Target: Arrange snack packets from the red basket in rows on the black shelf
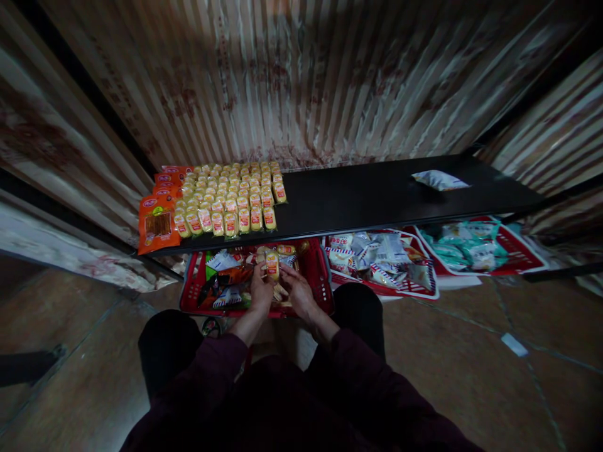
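1. The left hand (262,289) pinches the left side of a small, oblong yellow snack pack (272,265) with a red-and-white label, held above the nearest basket and in front of the shelf edge.
2. The right hand (298,291) reaches in from the other side, fingers extended toward the pack's right edge; in this dim light its grip appears light, and I cannot tell whether it presses on the wrapper.
3. Below both hands sits a red plastic basket (326,282) with slotted walls, loaded with mixed wrapped snacks, more yellow packs among them.
4. Beyond it, a long black shelf (348,201) carries close-set rows of matching yellow packs (230,196) toward its left end, beside orange pouches (159,221) with a clear window on the front one.
5. A lone white-and-blue packet (440,180) lies toward the shelf's right end.
6. Partly under the shelf, to the right, a second red basket (429,292) with a pale rim holds white and silvery packets (389,248); next to it, a third red basket (526,252) holds teal-and-white packets (471,245).
7. Ribbed, patterned sheeting (282,81) hangs behind the shelf, and a small white rectangle (514,344) lies on the brown tiled floor (452,370).
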The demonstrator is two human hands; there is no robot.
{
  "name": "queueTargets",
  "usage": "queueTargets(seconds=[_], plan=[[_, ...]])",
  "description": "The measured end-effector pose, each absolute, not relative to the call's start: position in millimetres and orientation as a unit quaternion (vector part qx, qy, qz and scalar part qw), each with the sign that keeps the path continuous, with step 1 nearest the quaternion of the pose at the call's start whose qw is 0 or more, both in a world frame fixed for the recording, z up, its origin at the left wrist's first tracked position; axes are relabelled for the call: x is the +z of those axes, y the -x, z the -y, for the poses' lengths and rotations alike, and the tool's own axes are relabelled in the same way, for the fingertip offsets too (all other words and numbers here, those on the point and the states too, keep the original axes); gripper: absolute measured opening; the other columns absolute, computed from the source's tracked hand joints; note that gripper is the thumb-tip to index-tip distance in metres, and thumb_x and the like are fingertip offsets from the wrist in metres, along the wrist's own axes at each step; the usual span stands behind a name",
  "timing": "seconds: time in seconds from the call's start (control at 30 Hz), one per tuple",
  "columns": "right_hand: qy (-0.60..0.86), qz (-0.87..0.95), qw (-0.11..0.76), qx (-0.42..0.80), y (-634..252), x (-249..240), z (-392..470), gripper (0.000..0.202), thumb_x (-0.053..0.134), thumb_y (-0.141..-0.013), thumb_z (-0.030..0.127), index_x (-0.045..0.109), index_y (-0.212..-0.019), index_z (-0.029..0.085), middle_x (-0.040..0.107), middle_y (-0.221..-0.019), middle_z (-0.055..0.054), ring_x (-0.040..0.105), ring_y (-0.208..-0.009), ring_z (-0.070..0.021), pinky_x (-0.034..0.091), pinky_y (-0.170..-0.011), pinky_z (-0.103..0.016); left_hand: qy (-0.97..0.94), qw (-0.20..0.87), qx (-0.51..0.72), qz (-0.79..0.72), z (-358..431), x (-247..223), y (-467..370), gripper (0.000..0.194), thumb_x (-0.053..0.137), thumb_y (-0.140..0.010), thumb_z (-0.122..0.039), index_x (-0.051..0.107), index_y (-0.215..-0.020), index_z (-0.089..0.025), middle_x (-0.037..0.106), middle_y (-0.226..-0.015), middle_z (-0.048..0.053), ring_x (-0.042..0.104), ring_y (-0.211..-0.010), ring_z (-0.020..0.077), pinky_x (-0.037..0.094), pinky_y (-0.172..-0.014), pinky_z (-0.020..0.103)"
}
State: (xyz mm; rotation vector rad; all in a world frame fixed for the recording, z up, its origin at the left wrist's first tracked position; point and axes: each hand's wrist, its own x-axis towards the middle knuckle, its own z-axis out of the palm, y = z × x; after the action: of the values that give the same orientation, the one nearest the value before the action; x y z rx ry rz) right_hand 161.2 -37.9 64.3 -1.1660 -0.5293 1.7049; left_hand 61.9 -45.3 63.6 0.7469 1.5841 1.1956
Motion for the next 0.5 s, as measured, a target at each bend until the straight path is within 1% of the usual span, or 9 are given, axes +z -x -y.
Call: queueTargets(seconds=[0.1, 0.17, 0.27, 0.37, 0.5], plan=[[0.456, 0.202, 0.514, 0.698, -161, 66, 38, 0.03, 0.067, -0.059, 0.021, 0.07, -0.089, 0.022, 0.073, -0.095, -0.002, 0.066, -0.09, -0.0178, 0.051, -0.082, -0.03, -0.324, 0.475, 0.5, -0.648, 43, 69, -66, 0.048, 0.052, -0.072, -0.003, 0.052, -0.116, -0.022, 0.064, -0.1, 0.004, 0.063, -0.081, 0.0128, 0.05, -0.072, 0.023], [0.449, 0.215, 0.524, 0.691, -162, 68, 37, 0.032, 0.068, -0.058, 0.021, 0.071, -0.089, 0.022, 0.073, -0.095, -0.002, 0.066, -0.089, -0.0185, 0.05, -0.082, -0.03, -0.326, 0.465, 0.507, -0.649, 42, 70, -68, 0.046, 0.053, -0.072, -0.005, 0.055, -0.115, -0.021, 0.065, -0.101, 0.005, 0.063, -0.084, 0.0142, 0.051, -0.075, 0.026], [0.458, 0.249, 0.534, 0.666, -164, 74, 37, 0.033, 0.066, -0.058, 0.022, 0.073, -0.09, 0.022, 0.073, -0.096, -0.002, 0.065, -0.09, -0.0195, 0.05, -0.081, -0.031, -0.319, 0.454, 0.513, -0.655, 38, 68, -70, 0.042, 0.057, -0.075, -0.013, 0.059, -0.115, -0.022, 0.066, -0.105, 0.006, 0.063, -0.089, 0.0163, 0.05, -0.081, 0.029], [0.475, 0.272, 0.524, 0.653, -166, 82, 36, 0.035, 0.064, -0.058, 0.023, 0.074, -0.092, 0.022, 0.073, -0.095, -0.002, 0.065, -0.09, -0.0196, 0.049, -0.082, -0.031, -0.315, 0.455, 0.517, -0.653, 35, 65, -71, 0.041, 0.06, -0.076, -0.022, 0.06, -0.117, -0.023, 0.066, -0.108, 0.006, 0.062, -0.096, 0.0182, 0.048, -0.086, 0.03], [0.488, 0.292, 0.52, 0.638, -167, 91, 35, 0.039, 0.062, -0.058, 0.023, 0.074, -0.095, 0.023, 0.072, -0.103, -0.001, 0.064, -0.095, -0.02, 0.048, -0.087, -0.033, -0.31, 0.473, 0.522, -0.638, 33, 66, -74, 0.042, 0.061, -0.076, -0.029, 0.062, -0.118, -0.023, 0.066, -0.111, 0.006, 0.062, -0.1, 0.0191, 0.046, -0.089, 0.031]])
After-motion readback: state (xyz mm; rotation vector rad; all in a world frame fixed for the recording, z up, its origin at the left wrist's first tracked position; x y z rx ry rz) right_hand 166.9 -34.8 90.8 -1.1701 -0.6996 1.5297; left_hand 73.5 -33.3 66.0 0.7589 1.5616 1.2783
